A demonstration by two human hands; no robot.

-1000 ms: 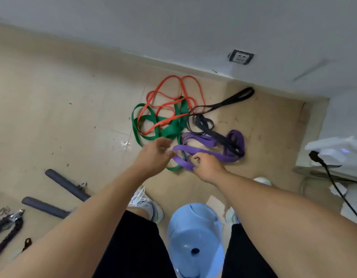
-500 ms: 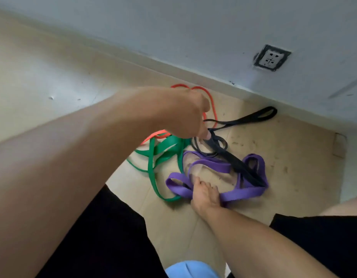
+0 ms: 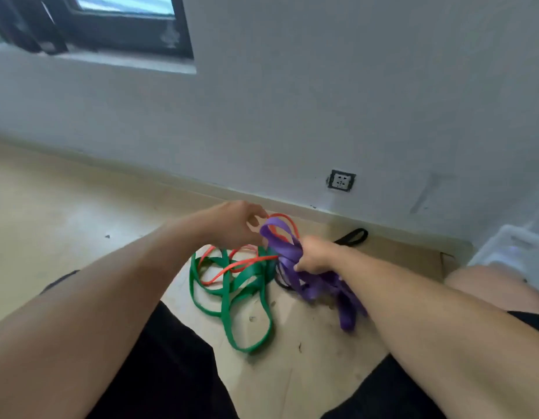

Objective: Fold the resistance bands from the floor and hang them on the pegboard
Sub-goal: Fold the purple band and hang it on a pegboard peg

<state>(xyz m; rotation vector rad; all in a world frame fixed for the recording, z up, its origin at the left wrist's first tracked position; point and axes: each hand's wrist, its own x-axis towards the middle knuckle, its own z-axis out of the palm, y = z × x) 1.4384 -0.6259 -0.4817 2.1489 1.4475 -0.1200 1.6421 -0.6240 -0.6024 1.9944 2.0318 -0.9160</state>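
Observation:
My right hand (image 3: 315,256) grips the purple resistance band (image 3: 315,287), bunched and lifted off the floor, its loops hanging below and a loop standing up above the fist. My left hand (image 3: 238,225) is just left of that upper loop, fingers curled beside it; I cannot tell whether they pinch it. The green band (image 3: 231,294) lies tangled on the floor below my hands, with the thin red band (image 3: 241,263) across it. Part of the black band (image 3: 353,236) shows by the wall behind my right hand. No pegboard is in view.
The grey wall (image 3: 322,101) with a power socket (image 3: 341,180) runs close behind the bands. A window (image 3: 117,22) sits at upper left. My knees in black shorts (image 3: 171,373) frame the bottom. A white object (image 3: 516,246) stands at the right edge.
My right hand has gathered the purple band and lifted it off the floor. My left hand has moved back beside the band's upper loop. The view has tilted up toward the wall.

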